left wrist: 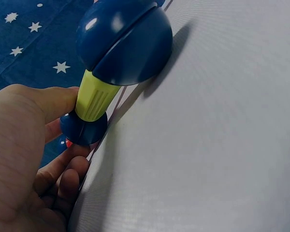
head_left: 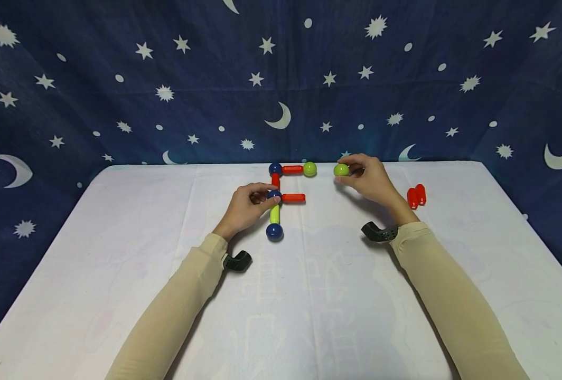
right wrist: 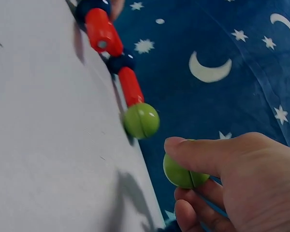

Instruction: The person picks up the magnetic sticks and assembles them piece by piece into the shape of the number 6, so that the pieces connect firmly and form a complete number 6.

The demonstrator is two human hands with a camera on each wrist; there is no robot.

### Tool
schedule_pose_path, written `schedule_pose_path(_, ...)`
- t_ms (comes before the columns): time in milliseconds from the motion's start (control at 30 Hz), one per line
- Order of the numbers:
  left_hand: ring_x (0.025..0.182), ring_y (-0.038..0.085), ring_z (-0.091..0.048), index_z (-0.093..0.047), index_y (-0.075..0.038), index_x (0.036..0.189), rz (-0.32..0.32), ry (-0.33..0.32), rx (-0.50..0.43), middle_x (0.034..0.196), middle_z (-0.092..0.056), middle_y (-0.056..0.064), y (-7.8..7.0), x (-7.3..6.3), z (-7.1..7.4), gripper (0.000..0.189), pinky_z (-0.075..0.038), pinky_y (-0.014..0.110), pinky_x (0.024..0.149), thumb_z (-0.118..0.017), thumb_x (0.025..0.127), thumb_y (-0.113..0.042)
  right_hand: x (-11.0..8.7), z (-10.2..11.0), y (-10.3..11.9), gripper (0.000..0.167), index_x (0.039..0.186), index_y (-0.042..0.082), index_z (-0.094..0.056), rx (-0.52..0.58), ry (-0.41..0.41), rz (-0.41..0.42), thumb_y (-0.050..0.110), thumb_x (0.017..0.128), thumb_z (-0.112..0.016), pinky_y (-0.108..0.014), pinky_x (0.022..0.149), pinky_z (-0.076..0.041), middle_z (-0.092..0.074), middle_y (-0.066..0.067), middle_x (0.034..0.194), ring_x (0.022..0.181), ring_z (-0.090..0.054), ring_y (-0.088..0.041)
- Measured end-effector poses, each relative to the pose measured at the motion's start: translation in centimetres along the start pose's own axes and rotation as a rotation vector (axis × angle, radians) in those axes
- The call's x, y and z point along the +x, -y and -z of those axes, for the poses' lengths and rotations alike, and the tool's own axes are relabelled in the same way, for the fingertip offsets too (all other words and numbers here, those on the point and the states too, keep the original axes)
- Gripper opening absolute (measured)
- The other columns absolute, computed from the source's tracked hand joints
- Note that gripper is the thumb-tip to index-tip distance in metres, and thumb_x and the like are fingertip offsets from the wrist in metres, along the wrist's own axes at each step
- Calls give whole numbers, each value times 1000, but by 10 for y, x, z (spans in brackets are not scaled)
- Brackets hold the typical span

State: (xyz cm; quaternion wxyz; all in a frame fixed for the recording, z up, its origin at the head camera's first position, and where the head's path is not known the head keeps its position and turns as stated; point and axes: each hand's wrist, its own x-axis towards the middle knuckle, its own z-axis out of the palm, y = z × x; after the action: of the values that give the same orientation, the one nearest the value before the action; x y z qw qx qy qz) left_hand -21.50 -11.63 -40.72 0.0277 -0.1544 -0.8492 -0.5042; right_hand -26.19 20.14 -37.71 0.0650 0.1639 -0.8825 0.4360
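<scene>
My left hand (head_left: 249, 207) pinches the middle blue ball (head_left: 274, 195) of an F-shaped build of balls and rods lying on the table. A yellow-green rod (head_left: 274, 215) joins that ball to the nearest blue ball (head_left: 274, 232). One red rod (head_left: 294, 198) sticks out to the right from the middle ball, its far end bare. At the top, a blue ball (head_left: 275, 169) carries another red rod (head_left: 292, 169) tipped with a green ball (head_left: 310, 169). Between thumb and fingers, my right hand (head_left: 372, 180) holds a second green ball (right wrist: 178, 173), apart from the build.
Two loose red rods (head_left: 412, 198) lie side by side to the right of my right hand. The white-covered table (head_left: 309, 316) ends at a dark blue star-patterned cloth (head_left: 214, 79) behind. A black wrist device (head_left: 380, 232) sits at each cuff.
</scene>
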Motion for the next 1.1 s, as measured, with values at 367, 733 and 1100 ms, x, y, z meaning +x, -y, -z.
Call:
schedule_pose_path(367, 83, 22, -56, -75, -5, 115, -1, -2, -10, 93, -63, 8, 1, -1, -1, 28, -46, 29, 75, -78, 91, -18, -1, -24, 6, 43, 124, -2, -69, 12, 130, 14, 7, 84, -83, -37, 84, -53, -66, -18, 117, 99, -64, -30)
schedule_pose_path(733, 83, 23, -56, -75, -6, 115, 5, -3, -15, 93, -62, 9, 1, 0, -1, 26, -46, 30, 76, -78, 91, -18, -5, -36, 12, 44, 124, 1, -70, 11, 218, 16, 7, 83, -85, -29, 79, -52, -68, -13, 115, 95, -63, -26)
schedule_pose_path(1100, 83, 23, -56, -75, -5, 116, 7, -4, -14, 94, -63, 9, 1, 0, -1, 28, -47, 30, 76, -78, 91, -18, -4, -39, 14, 43, 120, -1, -71, 40, 272, 56, 5, 80, -87, -25, 77, -50, -70, -14, 109, 93, -63, -28)
